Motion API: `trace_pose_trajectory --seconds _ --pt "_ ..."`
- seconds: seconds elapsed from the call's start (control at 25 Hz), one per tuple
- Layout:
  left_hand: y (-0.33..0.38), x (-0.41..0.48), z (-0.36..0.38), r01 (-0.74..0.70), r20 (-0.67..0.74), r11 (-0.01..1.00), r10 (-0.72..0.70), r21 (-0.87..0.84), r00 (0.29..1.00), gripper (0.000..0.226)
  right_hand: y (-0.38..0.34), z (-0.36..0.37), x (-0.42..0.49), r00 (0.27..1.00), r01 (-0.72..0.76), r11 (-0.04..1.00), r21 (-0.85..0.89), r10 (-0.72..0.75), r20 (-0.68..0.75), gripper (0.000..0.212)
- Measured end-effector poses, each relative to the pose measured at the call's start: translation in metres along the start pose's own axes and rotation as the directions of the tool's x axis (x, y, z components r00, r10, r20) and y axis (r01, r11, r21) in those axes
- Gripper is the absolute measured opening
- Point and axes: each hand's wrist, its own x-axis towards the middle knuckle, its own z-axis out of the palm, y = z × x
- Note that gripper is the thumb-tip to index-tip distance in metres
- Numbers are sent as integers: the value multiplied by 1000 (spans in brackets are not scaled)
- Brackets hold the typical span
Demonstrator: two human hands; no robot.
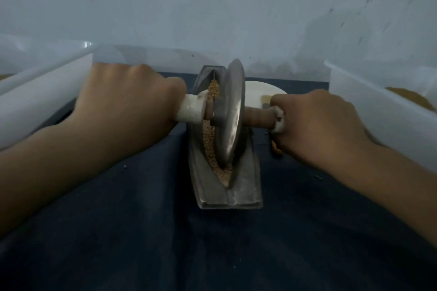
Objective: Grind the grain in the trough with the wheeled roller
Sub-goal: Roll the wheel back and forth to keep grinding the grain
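1. Centrally, a long grey metal trough point(246, 186) with a narrow boat-shaped groove is lying on a dark blue cloth point(153, 231), and its length is running away from the person
2. The wheeled roller, which is a grey metal disc point(233, 113) on a brown wooden axle point(257, 118), is standing nearly upright in the groove, at about the middle of the trough
3. The left hand point(127, 101) is gripping the left end of the axle with its fingers curled round it; a white wrapping point(191, 110) on this end is showing between the hand and the disc
4. The right hand point(316, 123) is gripping the right end of the axle in the same closed way, and a whitish wrapping is showing at the edge of this hand too
5. Light brown grain point(209, 139) is lying in the groove, mostly along the left side of the disc, and paler, finer meal is lying at the near end of the groove, just under the disc's rim
6. One translucent white plastic tub point(47, 92) is standing to the left of the trough and a second translucent tub point(378, 106) is standing to the right; the second one is holding some brownish material point(411, 99)
7. A round white flat object point(260, 90) is partly showing beyond the right hand, just beside the trough, and I cannot tell what it is
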Motion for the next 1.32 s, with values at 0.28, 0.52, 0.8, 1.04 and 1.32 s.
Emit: trace_pose_trajectory --seconds 0.28,0.52,0.8,1.04,1.32 --pt "8 45 43 228 192 970 -209 -83 959 14 -18 21 83 992 -56 992 -117 68 106 4" --pt "-3 -2 -8 -61 -97 998 61 -5 993 51 -1 -11 -9 997 -25 1000 18 23 74 18" --pt "13 45 33 186 159 982 -179 -24 971 10 -13 30 70 986 -106 991 -81 115 119 5" --pt "8 9 2 60 62 998 -60 2 996 32 -10 2 24 996 -20 999 -42 23 81 23" --pt "15 21 11 102 121 993 -108 55 987 29 -10 12 28 993 -78 995 -54 82 86 20"
